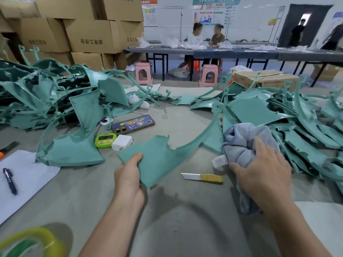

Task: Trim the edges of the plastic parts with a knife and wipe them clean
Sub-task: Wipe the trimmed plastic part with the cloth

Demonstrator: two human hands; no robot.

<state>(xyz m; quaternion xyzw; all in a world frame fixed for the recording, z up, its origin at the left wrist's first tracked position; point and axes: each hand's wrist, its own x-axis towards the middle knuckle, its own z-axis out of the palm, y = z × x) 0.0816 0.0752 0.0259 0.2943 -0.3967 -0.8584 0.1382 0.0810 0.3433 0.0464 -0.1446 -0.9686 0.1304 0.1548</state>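
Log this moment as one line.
left hand: holds teal plastic part | right hand: holds grey cloth | knife: lying on work surface

On the grey table, teal plastic parts are heaped along the left and right edges. Mid-table a knife, phone, green timer and white charger are laid.

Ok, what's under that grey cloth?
A teal plastic part shows beneath the left edge of the grey cloth, which the right hand grips. Anything beneath its bunched middle is covered.
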